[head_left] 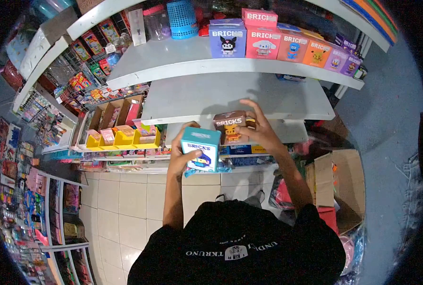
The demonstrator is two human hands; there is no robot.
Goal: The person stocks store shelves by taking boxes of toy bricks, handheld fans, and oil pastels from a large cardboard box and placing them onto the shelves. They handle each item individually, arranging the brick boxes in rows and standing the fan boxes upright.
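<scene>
A teal BRICKS box [201, 142] is held upright in my left hand [184, 154], the thumb across its white front. Just right of it, a brown BRICKS box [230, 127] with an orange figure is gripped by my right hand [260, 130], whose index finger points up and away. The two boxes are close together at the front edge of the grey middle shelf [240, 95]. Part of a blue packet [221, 169] shows below the teal box.
Several BRICKS boxes [263, 42] line the upper shelf, beside a blue basket [183, 20]. Yellow bins [126, 141] stand at left. An open cardboard carton [346, 190] is at the lower right. Other shelves of goods [26, 199] fill the far left.
</scene>
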